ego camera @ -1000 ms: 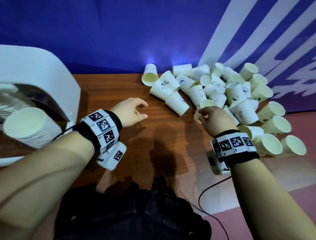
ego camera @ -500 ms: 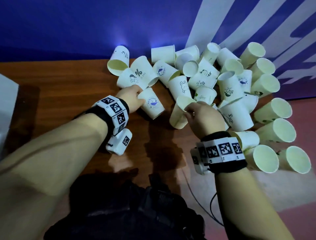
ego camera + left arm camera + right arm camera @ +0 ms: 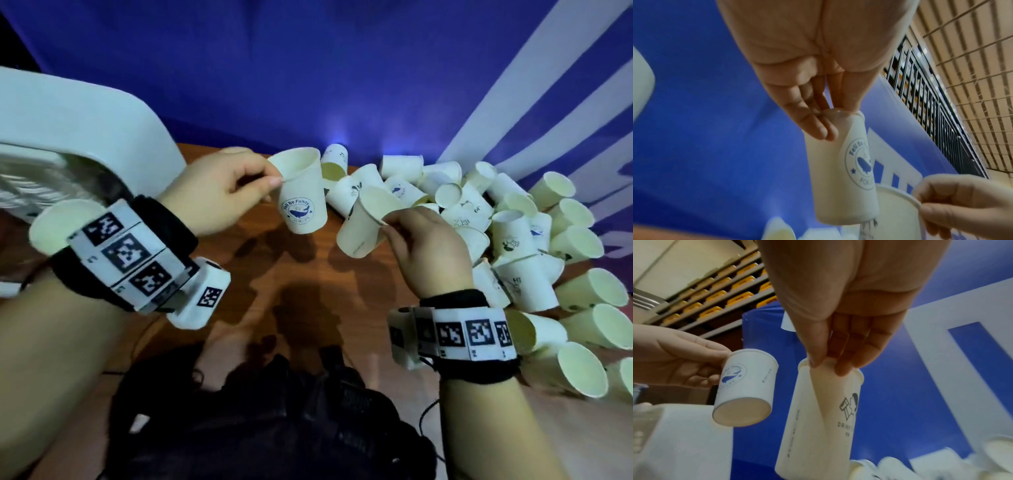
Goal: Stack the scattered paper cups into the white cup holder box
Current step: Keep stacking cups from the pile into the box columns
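My left hand [image 3: 239, 185] pinches the rim of a white paper cup with a blue whale logo [image 3: 301, 195], lifted upright above the wooden table [image 3: 274, 274]. The same whale cup [image 3: 840, 175] hangs from my left fingers [image 3: 813, 123] in the left wrist view. My right hand [image 3: 418, 240] pinches the rim of a second paper cup [image 3: 366, 222], tilted, just right of the first. In the right wrist view that second cup [image 3: 822, 418] carries a black drawing, with the whale cup [image 3: 746, 391] to its left. The white cup holder box [image 3: 85, 130] stands at the left, with a stack of cups [image 3: 58, 226] lying in it.
A heap of several loose paper cups [image 3: 507, 246] covers the right side of the table, some lying on their sides at the front right edge [image 3: 582, 370]. A blue backdrop with white stripes [image 3: 308, 68] stands behind. A dark bag [image 3: 274, 428] lies below my arms.
Both hands have lifted off the pile, each raising a cup by its rim and moving left. The view has swung left, bringing the white box back into sight.
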